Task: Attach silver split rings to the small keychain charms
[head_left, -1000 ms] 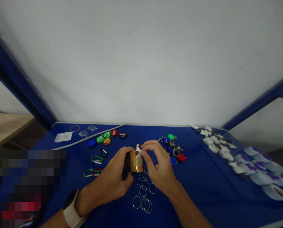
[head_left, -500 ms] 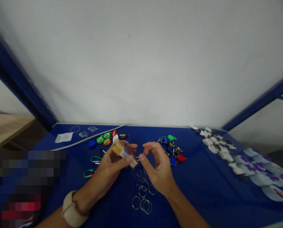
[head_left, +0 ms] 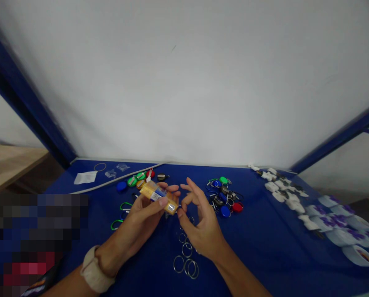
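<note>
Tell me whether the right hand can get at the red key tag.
Probably yes: the right hand looks empty, and the round red plastic key tag lies off to its side across the blue tabletop, with only a round blue key tag beside it.

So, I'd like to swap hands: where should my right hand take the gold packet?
Pinch the gold packet at its free right end, coming from the right. That end sticks out past the left hand toward the right hand, so it looks open to reach. The packet looks like a thin, flat box, so thumb and fingers would probably sit best on its broad faces.
</note>
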Demonstrator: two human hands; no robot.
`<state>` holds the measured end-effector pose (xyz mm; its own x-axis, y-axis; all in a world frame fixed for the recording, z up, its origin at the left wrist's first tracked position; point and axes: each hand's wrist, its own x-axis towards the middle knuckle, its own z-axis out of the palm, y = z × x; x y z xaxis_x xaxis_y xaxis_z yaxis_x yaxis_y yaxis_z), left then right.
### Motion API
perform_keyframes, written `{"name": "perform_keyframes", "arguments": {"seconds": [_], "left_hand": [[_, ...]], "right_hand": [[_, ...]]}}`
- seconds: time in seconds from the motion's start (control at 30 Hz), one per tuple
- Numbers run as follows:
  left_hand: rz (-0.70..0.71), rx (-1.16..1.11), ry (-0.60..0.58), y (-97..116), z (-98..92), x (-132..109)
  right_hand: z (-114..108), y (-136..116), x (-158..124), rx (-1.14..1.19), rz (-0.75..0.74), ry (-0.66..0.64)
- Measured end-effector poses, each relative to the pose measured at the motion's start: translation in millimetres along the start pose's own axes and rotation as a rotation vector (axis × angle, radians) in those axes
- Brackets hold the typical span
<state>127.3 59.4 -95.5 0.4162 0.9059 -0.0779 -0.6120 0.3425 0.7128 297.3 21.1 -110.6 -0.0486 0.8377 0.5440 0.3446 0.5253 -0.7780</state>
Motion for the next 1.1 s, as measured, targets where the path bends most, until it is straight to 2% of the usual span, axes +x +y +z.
{"name": "perform_keyframes", "arguments": {"seconds": [0.27, 0.5, 0.67, 0.77, 0.9, 1.0, 1.1], "left_hand": [[-0.001, 0.141, -0.044, 1.3, -1.0, 0.3], [-0.2, 0.444, -0.292, -3.0, -4.6, -7.9], [-0.24, 0.555, -0.366, -2.4, -3.2, -15.7], [-0.3, 0.525, -0.349, -4.4, -4.1, -17.0], [-0.382, 0.174, -0.281, -8.2, -3.3, -10.7], [-0.236, 0.021, -0.087, -5.6, 0.1, -3.3], [-0.14, -0.036, 0.049, -0.7, 2.6, 1.2]], "right_hand": [[-6.7, 0.3, 2.2, -0.047, 0.038, 0.104], [-12.1, -0.3, 10.3, 0.052, 0.225, 0.062], [-12.0, 3.1, 15.1, 0.123, 0.302, 0.007], [-13.6, 6.2, 16.1, 0.16, 0.327, -0.026], [-14.6, 6.5, 15.3, 0.161, 0.335, 0.037], [-10.0, 2.0, 11.9, 0.14, 0.27, 0.041], [-1.1, -2.8, 5.6, 0.149, 0.191, -0.045]]}}
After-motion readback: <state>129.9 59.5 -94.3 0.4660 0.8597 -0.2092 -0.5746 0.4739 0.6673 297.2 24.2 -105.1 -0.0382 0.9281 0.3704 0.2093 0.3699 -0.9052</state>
